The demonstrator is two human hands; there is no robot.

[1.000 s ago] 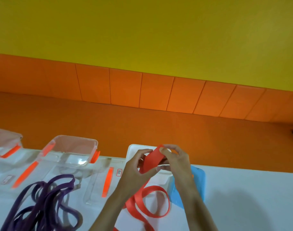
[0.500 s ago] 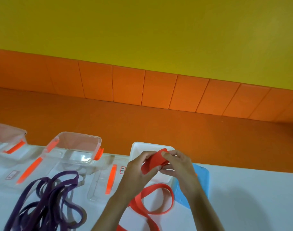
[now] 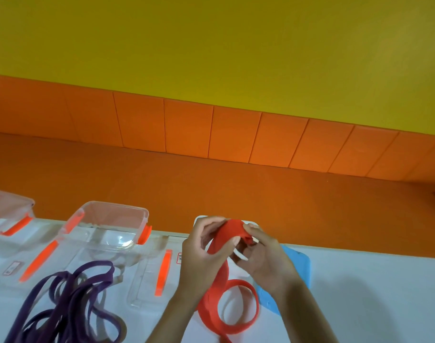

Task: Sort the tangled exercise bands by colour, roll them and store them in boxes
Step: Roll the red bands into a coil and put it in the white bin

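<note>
Fingers (image 3: 232,241) of both hands closed on the red band (image 3: 227,271), pinching its upper end between them above the bench (image 3: 374,293). Left hand (image 3: 204,256) with thumb pressed on the band's face, other fingers curled behind; right hand (image 3: 263,258) gripping the folded top edge at thumb and forefinger. Below the fingers, the rest of the band trailing down between the wrists and lying in a loose loop on the bench. Just behind the fingers, a white box (image 3: 199,220), mostly hidden by the hands. Right of the fingers, partly under the right wrist, a blue lid (image 3: 301,268). Left of the fingers, a clear lid with an orange clip (image 3: 163,272) flat on the bench, then a clear box (image 3: 107,226), open. Further left and nearer, the tangled purple bands (image 3: 70,303). At the far left edge, another clear box (image 3: 8,209), cut off by the frame.
</note>
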